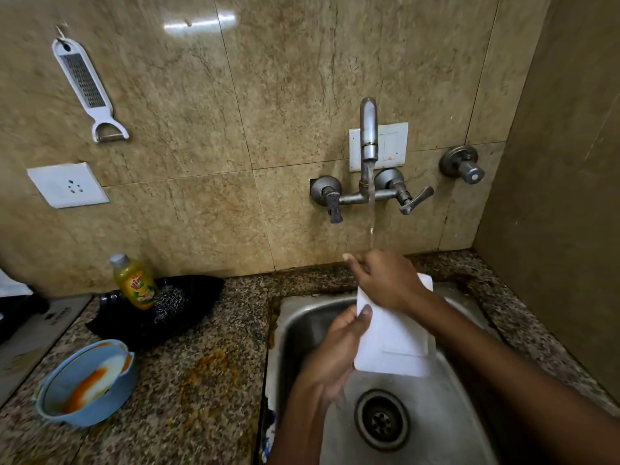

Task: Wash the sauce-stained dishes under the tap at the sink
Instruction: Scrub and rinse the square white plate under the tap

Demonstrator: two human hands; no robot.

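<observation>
Head view looks down on the left hand (pixel 339 344), which grips the left edge of a white rectangular plate (pixel 392 333), thumb lying across its upturned face and fingers hidden beneath. That hold seems meant to keep the plate steady and tilted over the sink (pixel 302 317), so runoff drops into the basin rather than onto the counter. The right hand (pixel 385 283) rests on the plate's far end, fingers curled over the top edge just where the stream lands; judging by this, it is rubbing or steadying the plate under the flow, though whether it truly pinches the rim I cannot tell for certain. Water falls from the tap (pixel 368 135) onto the right hand's knuckles and the plate's upper part, so the plate sits directly below the spout, above the drain (pixel 382 420). No sauce shows on the visible white face, which suggests this dish is near clean.

On the counter to the left waits a blue bowl (pixel 60 401) with orange sauce smeared inside and a smaller piece nested in it, well apart from the sink, probably next in line. Behind it a yellow bottle of dish soap (pixel 136 283) stands on a black tray (pixel 188 297) beside a steel scrubber (pixel 171 302), kept near for reach. A grater (pixel 84 82) hangs on the wall.
</observation>
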